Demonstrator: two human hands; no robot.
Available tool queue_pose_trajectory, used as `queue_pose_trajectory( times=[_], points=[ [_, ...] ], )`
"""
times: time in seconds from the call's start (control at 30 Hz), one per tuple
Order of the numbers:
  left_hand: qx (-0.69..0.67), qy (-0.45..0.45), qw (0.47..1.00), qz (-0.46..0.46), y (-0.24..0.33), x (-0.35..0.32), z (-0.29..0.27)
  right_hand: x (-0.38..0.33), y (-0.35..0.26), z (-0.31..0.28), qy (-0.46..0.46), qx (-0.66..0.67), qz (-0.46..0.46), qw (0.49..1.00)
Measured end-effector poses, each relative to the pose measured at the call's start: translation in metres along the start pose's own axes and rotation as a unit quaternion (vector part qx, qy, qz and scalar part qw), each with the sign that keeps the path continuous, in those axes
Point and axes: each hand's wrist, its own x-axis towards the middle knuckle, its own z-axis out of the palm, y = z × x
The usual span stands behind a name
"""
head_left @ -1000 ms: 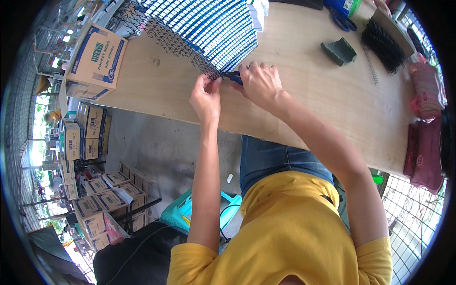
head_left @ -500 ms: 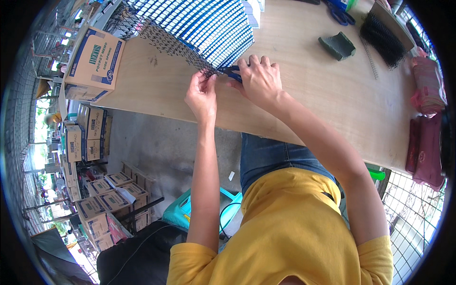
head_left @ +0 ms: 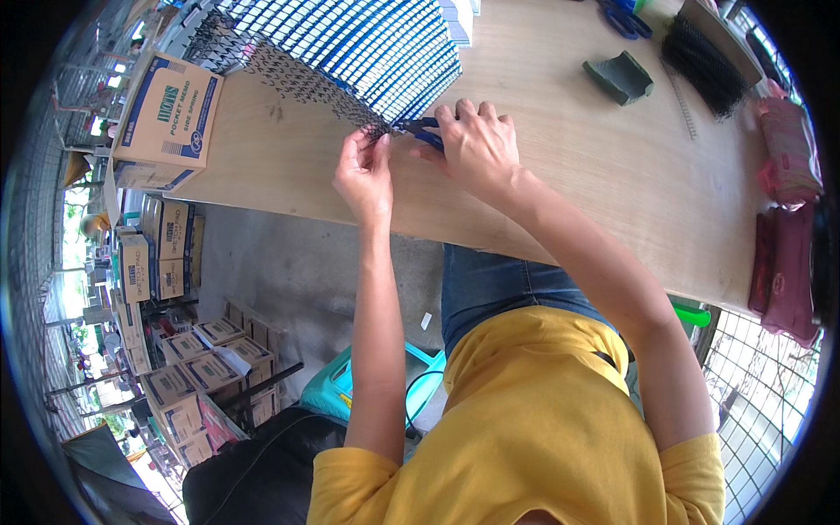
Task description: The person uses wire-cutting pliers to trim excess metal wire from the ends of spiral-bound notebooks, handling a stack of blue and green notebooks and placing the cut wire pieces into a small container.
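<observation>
A fanned row of blue-and-white spiral notepads [head_left: 350, 44] lies at the far middle of the table. Dark wire coils [head_left: 302, 83] run along their left edge. At the pads' near corner, my left hand [head_left: 366, 182] is closed, thumb and fingertips pinching the end of a wire coil. My right hand [head_left: 479, 149] grips blue-handled pliers [head_left: 427, 134] from the right. Their dark jaws reach that same corner, close to my left fingertips. Whether the jaws are closed on the wire is too small to make out.
A cardboard box [head_left: 166, 118] stands at the table's left end. To the right lie a dark green curved block [head_left: 619, 79], blue-handled scissors [head_left: 626, 19], a bundle of black wire coils [head_left: 704, 66] and a dark red pouch [head_left: 792, 276]. A teal stool [head_left: 328, 385] stands below the table.
The view has shifted slightly. My left hand has moved a little left at the pads' corner, and more of the pliers shows. Both grips stay as they were.
</observation>
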Motion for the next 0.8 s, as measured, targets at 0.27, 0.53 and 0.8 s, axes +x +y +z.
queue_pose_trajectory(
  times=[0.27, 0.53, 0.8],
  points=[
    [-0.022, -0.006, 1.0, -0.015, 0.003, 0.001, 0.002, 0.014, 0.001, 0.004, -0.066, 0.061, -0.012, 0.996],
    [-0.021, -0.019, 1.0, -0.011, 0.009, 0.0, 0.0, -0.002, 0.005, -0.005, 0.028, 0.038, 0.009, 0.999],
    [-0.048, -0.019, 0.999, -0.004, 0.009, 0.0, 0.002, 0.005, -0.003, -0.01, -0.056, 0.066, 0.014, 0.996]
  ],
)
